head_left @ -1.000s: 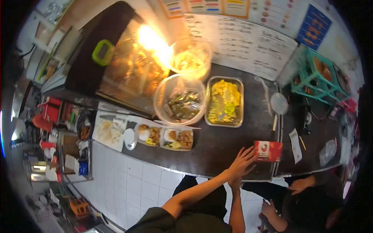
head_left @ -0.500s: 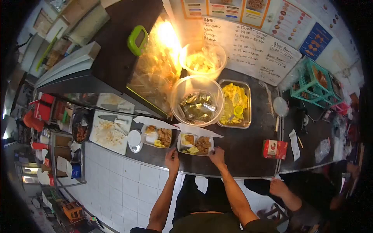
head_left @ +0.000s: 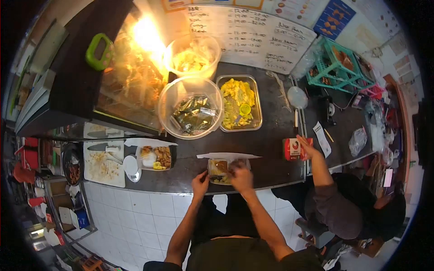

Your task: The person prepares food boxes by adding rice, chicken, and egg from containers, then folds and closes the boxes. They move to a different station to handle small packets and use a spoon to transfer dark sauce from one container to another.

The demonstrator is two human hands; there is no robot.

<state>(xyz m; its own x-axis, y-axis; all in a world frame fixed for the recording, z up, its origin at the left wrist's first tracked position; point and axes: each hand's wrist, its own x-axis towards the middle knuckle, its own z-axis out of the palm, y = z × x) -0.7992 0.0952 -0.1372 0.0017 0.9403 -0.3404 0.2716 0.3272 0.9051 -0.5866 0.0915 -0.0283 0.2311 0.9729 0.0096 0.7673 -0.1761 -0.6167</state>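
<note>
A paper food box (head_left: 219, 168) with its lid flap raised at the back stands near the counter's front edge, holding browned food and some yellow food. At its left front corner, my left hand (head_left: 200, 184) has curled fingers gripping the edge. My right hand (head_left: 242, 178) is over the right side of the box and blurred, so its fingers cannot be made out. It hides part of the food. Farther left is a second open food box (head_left: 156, 158) with rice, browned meat pieces and something yellow.
Behind are a round plastic tub (head_left: 192, 131) of dark packets, a second tub (head_left: 193, 67) and a steel tray (head_left: 259, 104) of yellow food. Left are a scale (head_left: 132, 168) and cutting board (head_left: 105, 174). At right, a co-worker's hand (head_left: 310, 148) touches a red box (head_left: 290, 150).
My view has swung right. The food box now sits farther right of the second one. My right hand has moved from its right edge over its top. The co-worker has reached to the red box.
</note>
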